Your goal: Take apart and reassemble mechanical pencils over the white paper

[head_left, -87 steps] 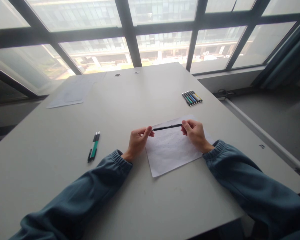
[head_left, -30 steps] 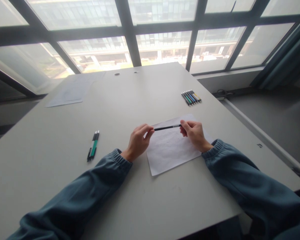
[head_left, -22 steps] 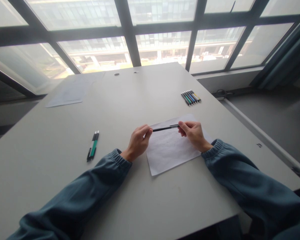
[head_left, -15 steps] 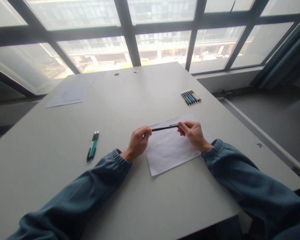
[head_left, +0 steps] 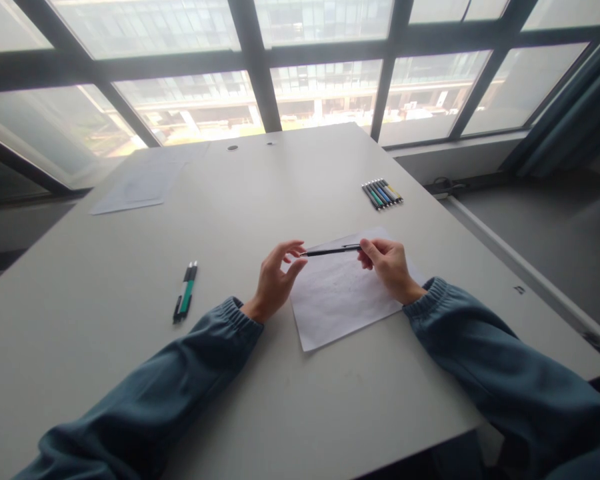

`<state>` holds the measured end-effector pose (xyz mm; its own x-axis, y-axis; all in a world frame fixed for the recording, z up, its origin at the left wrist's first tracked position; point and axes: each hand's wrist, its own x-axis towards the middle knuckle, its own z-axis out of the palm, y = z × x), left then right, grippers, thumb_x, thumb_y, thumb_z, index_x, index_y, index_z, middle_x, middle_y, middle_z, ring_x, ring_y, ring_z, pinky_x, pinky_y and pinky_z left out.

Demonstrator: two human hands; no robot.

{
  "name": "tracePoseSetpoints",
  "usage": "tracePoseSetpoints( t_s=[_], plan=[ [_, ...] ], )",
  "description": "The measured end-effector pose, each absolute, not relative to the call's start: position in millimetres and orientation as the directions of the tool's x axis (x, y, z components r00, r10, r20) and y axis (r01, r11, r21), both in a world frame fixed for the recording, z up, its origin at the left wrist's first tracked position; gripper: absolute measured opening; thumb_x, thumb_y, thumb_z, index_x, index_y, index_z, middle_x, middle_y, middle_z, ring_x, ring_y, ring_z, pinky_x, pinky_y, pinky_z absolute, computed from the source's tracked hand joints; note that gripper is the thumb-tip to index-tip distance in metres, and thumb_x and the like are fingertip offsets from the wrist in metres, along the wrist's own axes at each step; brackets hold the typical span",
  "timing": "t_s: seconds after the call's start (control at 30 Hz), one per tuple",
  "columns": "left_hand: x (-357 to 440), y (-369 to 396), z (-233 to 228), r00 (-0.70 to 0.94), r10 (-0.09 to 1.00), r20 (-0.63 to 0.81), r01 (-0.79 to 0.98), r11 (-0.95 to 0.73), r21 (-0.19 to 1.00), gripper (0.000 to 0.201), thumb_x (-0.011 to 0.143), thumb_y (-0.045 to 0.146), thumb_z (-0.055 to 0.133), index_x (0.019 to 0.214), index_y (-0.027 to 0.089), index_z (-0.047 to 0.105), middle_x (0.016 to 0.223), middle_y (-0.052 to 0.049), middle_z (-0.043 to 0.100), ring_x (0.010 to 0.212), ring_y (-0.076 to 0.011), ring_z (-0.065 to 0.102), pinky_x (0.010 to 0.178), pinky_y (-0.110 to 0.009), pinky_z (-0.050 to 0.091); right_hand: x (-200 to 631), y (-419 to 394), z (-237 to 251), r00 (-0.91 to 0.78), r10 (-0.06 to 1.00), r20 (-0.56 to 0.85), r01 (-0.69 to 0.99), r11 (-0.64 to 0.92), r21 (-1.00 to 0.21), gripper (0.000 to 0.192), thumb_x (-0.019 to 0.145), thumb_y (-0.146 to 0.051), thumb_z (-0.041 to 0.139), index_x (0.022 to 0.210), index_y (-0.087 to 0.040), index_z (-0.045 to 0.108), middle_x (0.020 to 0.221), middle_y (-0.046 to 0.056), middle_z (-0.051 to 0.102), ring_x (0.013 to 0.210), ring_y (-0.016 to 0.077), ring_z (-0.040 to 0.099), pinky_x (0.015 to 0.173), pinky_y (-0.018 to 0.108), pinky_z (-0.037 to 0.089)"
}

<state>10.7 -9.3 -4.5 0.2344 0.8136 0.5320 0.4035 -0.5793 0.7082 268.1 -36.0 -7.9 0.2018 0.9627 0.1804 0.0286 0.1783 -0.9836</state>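
My right hand (head_left: 387, 262) pinches one end of a thin black pen (head_left: 330, 251) and holds it level above a white sheet of paper (head_left: 343, 297). The pen's tip points left toward my left hand (head_left: 276, 279). That hand has its fingers spread apart just beside the tip, with thumb and forefinger on either side of it and no grip on it. Both forearms in blue-grey sleeves rest on the grey table (head_left: 260, 200).
Two pens, one green and one black (head_left: 186, 299), lie together at the left. A row of several coloured pens (head_left: 383, 194) lies at the far right. Another paper sheet (head_left: 143, 183) lies at the far left corner. Windows stand behind the table; its right edge drops to the floor.
My left hand has let go of the pen's left end and spread its fingers. My right hand still holds the pen, now slightly higher.
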Motion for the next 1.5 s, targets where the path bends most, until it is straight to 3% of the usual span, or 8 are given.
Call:
tracePoseSetpoints(
  t_s=[0.2, 0.37, 0.53, 1.07, 1.5],
  plan=[
    [13.0, -9.8, -1.7, 0.245, 0.735, 0.632, 0.402, -0.67, 0.624, 0.031, 0.088, 0.039, 0.074, 0.112, 0.021, 0.064, 0.097, -0.005, 0.072, 0.088, -0.0174, 0.067, 0.078, -0.031, 0.052, 267.4, -36.7, -6.5, 0.207, 0.962, 0.179, 0.014, 0.18, -0.983, 0.046, 0.086, -0.057, 0.071, 0.065, -0.016, 0.072, 0.056, 0.004, 0.065, 0.049, 0.0115, 0.053, 0.047, 0.026, 0.039],
    [13.3, -11.6, 1.2, 0.248, 0.73, 0.636, 0.446, -0.67, 0.594, 0.015, 0.092, 0.034, 0.07, 0.1, 0.021, 0.069, 0.092, -0.005, 0.071, 0.085, -0.0168, 0.066, 0.076, -0.031, 0.052, 267.3, -37.3, -5.7, 0.202, 0.964, 0.175, 0.025, 0.174, -0.984, 0.047, 0.085, -0.058, 0.071, 0.064, -0.016, 0.071, 0.056, 0.004, 0.064, 0.049, 0.0113, 0.052, 0.047, 0.026, 0.04],
    [13.8, -12.4, 1.9, 0.248, 0.737, 0.629, 0.449, -0.663, 0.599, 0.012, 0.094, 0.032, 0.067, 0.094, 0.02, 0.071, 0.091, -0.004, 0.071, 0.083, -0.0159, 0.065, 0.075, -0.03, 0.052, 267.6, -37.7, -5.7, 0.198, 0.963, 0.181, 0.018, 0.181, -0.983, 0.047, 0.086, -0.057, 0.072, 0.065, -0.015, 0.071, 0.056, 0.004, 0.065, 0.049, 0.0111, 0.053, 0.047, 0.025, 0.04],
    [13.0, -11.2, -0.7, 0.243, 0.751, 0.614, 0.44, -0.65, 0.62, 0.027, 0.098, 0.036, 0.061, 0.077, 0.019, 0.066, 0.075, -0.002, 0.067, 0.071, -0.0143, 0.059, 0.07, -0.028, 0.048, 267.7, -37.1, -6.1, 0.145, 0.966, 0.213, -0.053, 0.223, -0.973, 0.04, 0.086, -0.051, 0.074, 0.068, -0.016, 0.071, 0.062, 0.003, 0.066, 0.051, 0.0106, 0.054, 0.047, 0.025, 0.039],
    [13.7, -12.8, 1.5, 0.257, 0.779, 0.573, 0.408, -0.625, 0.666, 0.034, 0.099, 0.036, 0.059, 0.072, 0.018, 0.067, 0.072, -0.002, 0.069, 0.069, -0.0141, 0.062, 0.07, -0.028, 0.047, 266.8, -36.7, -8.9, 0.052, 0.987, 0.151, -0.223, 0.159, -0.962, 0.022, 0.082, -0.035, 0.076, 0.094, -0.017, 0.07, 0.068, 0.002, 0.07, 0.053, 0.0123, 0.06, 0.049, 0.025, 0.044]
  ],
)
